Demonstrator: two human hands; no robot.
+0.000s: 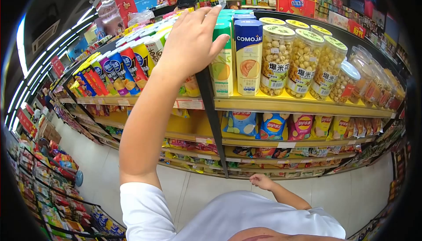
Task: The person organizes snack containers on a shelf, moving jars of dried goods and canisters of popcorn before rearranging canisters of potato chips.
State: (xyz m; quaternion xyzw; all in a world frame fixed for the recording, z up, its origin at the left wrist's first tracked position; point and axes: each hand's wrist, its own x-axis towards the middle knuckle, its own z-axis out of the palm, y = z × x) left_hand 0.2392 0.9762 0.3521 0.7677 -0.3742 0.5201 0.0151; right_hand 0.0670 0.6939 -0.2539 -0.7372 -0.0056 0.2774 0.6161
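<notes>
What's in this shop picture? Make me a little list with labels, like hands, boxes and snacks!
place: shop aisle with snack shelves
left hand: raised to the top shelf, fingers spread, thumb on a green box
right hand: low near the body, curled, holding nothing
next to the green box: blue COMOJAI box, then popcorn jars
shelf below: crisp bags
left of the raised hand: crisp tubes

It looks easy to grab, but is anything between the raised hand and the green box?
Nothing visible does: the left hand lies right on the green box, beside the blue COMOJA box.
</notes>
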